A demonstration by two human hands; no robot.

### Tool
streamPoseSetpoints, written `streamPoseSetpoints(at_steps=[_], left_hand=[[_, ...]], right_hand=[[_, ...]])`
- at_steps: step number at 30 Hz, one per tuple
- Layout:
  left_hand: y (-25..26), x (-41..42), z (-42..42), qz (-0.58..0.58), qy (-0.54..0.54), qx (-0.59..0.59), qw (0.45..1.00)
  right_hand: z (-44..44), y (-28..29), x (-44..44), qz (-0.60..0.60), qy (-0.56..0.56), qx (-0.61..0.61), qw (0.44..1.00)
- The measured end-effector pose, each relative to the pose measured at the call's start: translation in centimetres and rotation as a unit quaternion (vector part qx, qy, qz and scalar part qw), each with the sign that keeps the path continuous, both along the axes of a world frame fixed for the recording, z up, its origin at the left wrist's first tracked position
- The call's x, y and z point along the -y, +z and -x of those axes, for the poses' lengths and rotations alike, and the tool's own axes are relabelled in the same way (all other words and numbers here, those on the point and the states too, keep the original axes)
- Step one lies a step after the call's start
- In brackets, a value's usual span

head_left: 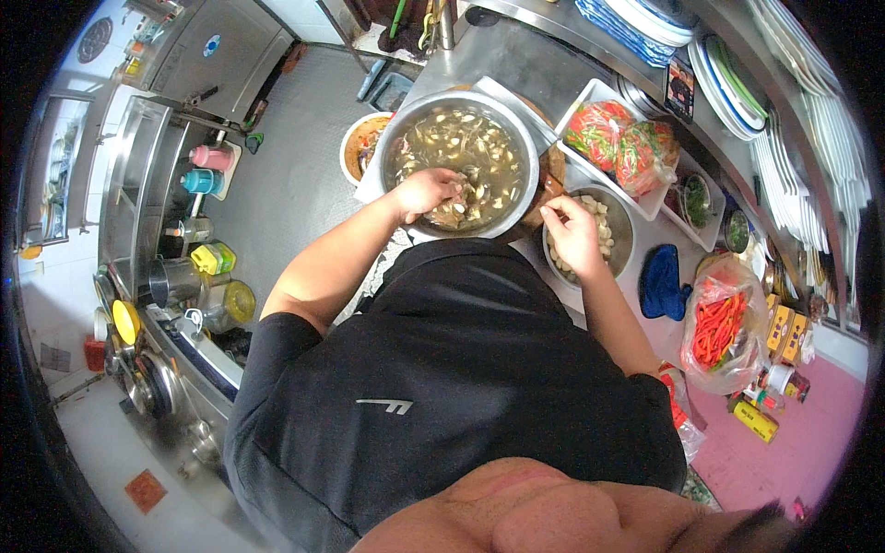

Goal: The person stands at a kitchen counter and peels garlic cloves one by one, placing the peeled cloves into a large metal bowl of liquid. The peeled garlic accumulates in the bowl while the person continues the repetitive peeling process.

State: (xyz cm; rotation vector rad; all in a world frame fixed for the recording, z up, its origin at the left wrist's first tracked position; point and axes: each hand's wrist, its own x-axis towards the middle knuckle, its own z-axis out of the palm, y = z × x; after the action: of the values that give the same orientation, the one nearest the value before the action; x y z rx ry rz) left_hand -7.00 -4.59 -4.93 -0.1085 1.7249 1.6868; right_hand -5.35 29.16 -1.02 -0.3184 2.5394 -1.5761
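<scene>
A wide metal basin [529,173] holds cloudy water with many floating garlic cloves [487,142] and bits of papery skin. My left hand [430,192] reaches over its near side, fingertips down among a clump of garlic at the water. Whether the fingers grip any of it is hidden. To the right stands a smaller metal bowl [626,242] of pale, peeled garlic cloves [600,220]. Above that bowl's left side is my right hand [575,231], thumb and forefinger bent close together. Anything between them is too small to make out.
Behind the small bowl, a white tray [653,206] bears bagged cut peppers [615,142]. A blue cloth [662,282] and a plastic bag of red chillies [719,328] lie at right. Left of the basin is a white bucket [350,155]. Plates [726,86] fill the shelf above.
</scene>
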Motion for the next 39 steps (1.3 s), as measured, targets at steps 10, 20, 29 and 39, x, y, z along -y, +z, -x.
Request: streamPoseSetpoints(at_steps=[10, 20, 29, 39], left_hand=[[0.8, -0.1, -1.6, -0.185, 0.15, 0.126, 0.963], [0.2, -0.8, -3.4, -0.136, 0.174, -0.077, 0.972], [0.7, -1.4, -4.1, -0.129, 0.17, -0.122, 0.969], [0.6, -1.4, -4.2, -0.158, 0.182, -0.113, 0.964]], right_hand=[[2.1, 1.0, 5.9, -0.042, 0.118, -0.07, 0.99], [2.5, -0.1, 11.7, 0.029, 0.126, -0.051, 0.99], [1.7, -3.3, 12.5, 0.085, 0.108, 0.004, 0.99], [1.7, -1.2, 12.2, -0.005, 0.141, -0.074, 0.987]])
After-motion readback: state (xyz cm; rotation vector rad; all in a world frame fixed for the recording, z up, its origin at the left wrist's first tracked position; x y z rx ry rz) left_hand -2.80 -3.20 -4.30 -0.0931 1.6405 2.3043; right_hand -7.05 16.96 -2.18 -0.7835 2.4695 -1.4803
